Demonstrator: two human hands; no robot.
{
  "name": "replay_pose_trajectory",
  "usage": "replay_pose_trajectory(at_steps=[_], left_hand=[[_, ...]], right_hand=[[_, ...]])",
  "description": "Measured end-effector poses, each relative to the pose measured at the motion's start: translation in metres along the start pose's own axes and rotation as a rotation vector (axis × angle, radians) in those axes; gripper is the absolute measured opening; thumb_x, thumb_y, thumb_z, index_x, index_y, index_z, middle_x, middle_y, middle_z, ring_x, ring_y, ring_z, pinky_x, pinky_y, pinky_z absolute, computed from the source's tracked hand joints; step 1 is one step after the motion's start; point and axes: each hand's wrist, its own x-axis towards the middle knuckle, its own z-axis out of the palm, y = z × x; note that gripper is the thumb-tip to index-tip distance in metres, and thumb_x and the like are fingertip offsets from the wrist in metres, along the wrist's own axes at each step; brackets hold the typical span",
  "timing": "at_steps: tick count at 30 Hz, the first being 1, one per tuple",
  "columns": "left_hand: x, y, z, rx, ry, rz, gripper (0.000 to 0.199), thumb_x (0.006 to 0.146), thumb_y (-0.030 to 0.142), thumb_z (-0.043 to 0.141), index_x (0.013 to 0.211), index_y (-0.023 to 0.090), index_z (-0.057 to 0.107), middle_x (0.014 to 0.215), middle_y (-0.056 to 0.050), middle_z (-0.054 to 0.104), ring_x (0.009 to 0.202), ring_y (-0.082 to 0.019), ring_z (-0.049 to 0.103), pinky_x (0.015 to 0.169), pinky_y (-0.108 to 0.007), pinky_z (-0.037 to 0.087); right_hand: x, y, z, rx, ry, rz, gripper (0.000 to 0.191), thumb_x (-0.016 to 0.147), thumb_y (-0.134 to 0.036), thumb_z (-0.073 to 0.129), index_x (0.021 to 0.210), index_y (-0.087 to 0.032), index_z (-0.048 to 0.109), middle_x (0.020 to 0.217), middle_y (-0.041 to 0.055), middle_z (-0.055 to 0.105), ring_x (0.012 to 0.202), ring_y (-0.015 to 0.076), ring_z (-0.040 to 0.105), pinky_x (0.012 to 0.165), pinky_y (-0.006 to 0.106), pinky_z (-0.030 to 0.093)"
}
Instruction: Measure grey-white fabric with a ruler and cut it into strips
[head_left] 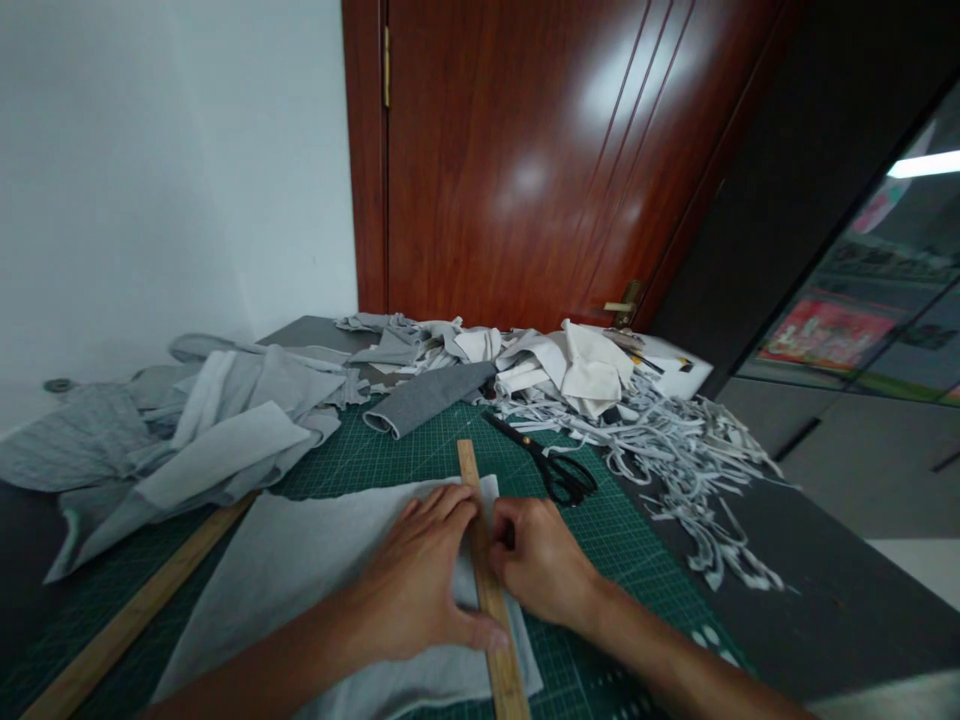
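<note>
A light grey piece of fabric (300, 560) lies flat on a green cutting mat (405, 455). Across its right side runs a wooden ruler (490, 590), pointing away from me. My left hand (424, 560) is spread over the cloth, its fingertips and thumb pressing on the ruler. Against the ruler's right edge sits my right hand (540, 555), fingers curled in a pinch; whatever they hold, if anything, is hidden. Black-handled scissors (555, 465) rest on the mat just beyond the right hand.
Grey cloth (210, 420) is heaped at the left, partly over a second wooden strip (142, 605). A rolled dark grey piece (427, 398) and pale scraps (592, 365) lie at the back. Thin fabric strips (690, 450) pile up on the right. Behind stands a brown door (525, 150).
</note>
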Motion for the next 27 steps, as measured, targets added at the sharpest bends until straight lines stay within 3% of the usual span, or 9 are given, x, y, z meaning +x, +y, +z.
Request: replay_pose_trajectory(at_steps=[9, 13, 16, 19, 21, 23, 25, 27], left_hand=[[0.0, 0.0, 0.001, -0.024, 0.03, 0.022, 0.095, 0.052, 0.048, 0.102, 0.133, 0.02, 0.063, 0.148, -0.014, 0.061, 0.141, -0.039, 0.054, 0.121, -0.053, 0.042], [-0.001, 0.001, -0.001, -0.016, 0.01, 0.012, 0.096, 0.049, 0.045, 0.101, 0.134, 0.021, 0.063, 0.151, -0.013, 0.06, 0.143, -0.04, 0.053, 0.122, -0.054, 0.041], [-0.001, 0.001, -0.001, -0.018, 0.026, 0.029, 0.093, 0.052, 0.047, 0.099, 0.135, 0.022, 0.064, 0.152, -0.013, 0.059, 0.142, -0.04, 0.054, 0.121, -0.055, 0.042], [-0.002, 0.001, -0.003, -0.017, 0.023, 0.033, 0.096, 0.052, 0.056, 0.1, 0.134, 0.022, 0.065, 0.151, -0.015, 0.06, 0.142, -0.041, 0.054, 0.12, -0.057, 0.042], [-0.003, 0.001, -0.004, -0.008, 0.0, 0.029, 0.103, 0.052, 0.065, 0.1, 0.138, 0.02, 0.065, 0.153, -0.016, 0.059, 0.143, -0.043, 0.052, 0.121, -0.059, 0.041], [-0.005, 0.0, -0.005, -0.003, -0.016, 0.033, 0.107, 0.055, 0.069, 0.098, 0.145, 0.022, 0.063, 0.156, -0.016, 0.057, 0.145, -0.043, 0.051, 0.122, -0.059, 0.041], [-0.006, -0.001, -0.005, -0.009, -0.025, 0.044, 0.107, 0.059, 0.07, 0.096, 0.15, 0.025, 0.062, 0.16, -0.014, 0.054, 0.147, -0.043, 0.049, 0.123, -0.058, 0.041], [-0.007, -0.003, -0.004, -0.022, -0.025, 0.04, 0.107, 0.06, 0.069, 0.097, 0.152, 0.027, 0.062, 0.162, -0.013, 0.052, 0.149, -0.043, 0.048, 0.124, -0.058, 0.041]], right_hand=[[-0.065, 0.005, 0.005, 0.035, -0.135, 0.093, 0.023, 0.07, 0.004, 0.064, 0.064, -0.018, 0.062, 0.06, -0.0058, 0.059, 0.057, 0.0117, 0.053, 0.053, 0.023, 0.03], [-0.078, 0.016, 0.005, 0.015, -0.277, 0.107, 0.023, 0.062, 0.005, 0.065, 0.065, -0.018, 0.067, 0.066, -0.0026, 0.068, 0.064, 0.0148, 0.061, 0.058, 0.024, 0.035], [-0.081, 0.015, -0.006, 0.069, -0.341, 0.116, 0.025, 0.058, 0.002, 0.065, 0.069, -0.02, 0.073, 0.063, -0.0037, 0.064, 0.06, 0.0141, 0.056, 0.054, 0.025, 0.033], [-0.073, 0.011, -0.029, 0.217, -0.248, 0.114, 0.037, 0.064, -0.005, 0.064, 0.09, -0.023, 0.083, 0.062, -0.0042, 0.061, 0.053, 0.0127, 0.048, 0.05, 0.027, 0.032], [-0.058, 0.011, -0.048, 0.348, -0.146, 0.142, 0.033, 0.077, -0.018, 0.065, 0.104, -0.022, 0.082, 0.067, -0.0016, 0.064, 0.052, 0.0139, 0.051, 0.05, 0.028, 0.035], [-0.038, 0.015, -0.063, 0.376, -0.12, 0.142, 0.02, 0.084, -0.03, 0.065, 0.096, -0.02, 0.077, 0.063, -0.0012, 0.062, 0.051, 0.0151, 0.055, 0.049, 0.029, 0.038], [-0.015, 0.022, -0.07, 0.347, -0.061, 0.095, 0.016, 0.087, -0.03, 0.062, 0.097, -0.02, 0.07, 0.063, -0.0029, 0.061, 0.053, 0.0154, 0.058, 0.049, 0.027, 0.04], [0.007, 0.029, -0.068, 0.344, -0.08, 0.09, 0.01, 0.09, -0.027, 0.059, 0.098, -0.022, 0.06, 0.067, -0.0049, 0.062, 0.052, 0.014, 0.059, 0.047, 0.025, 0.041]])
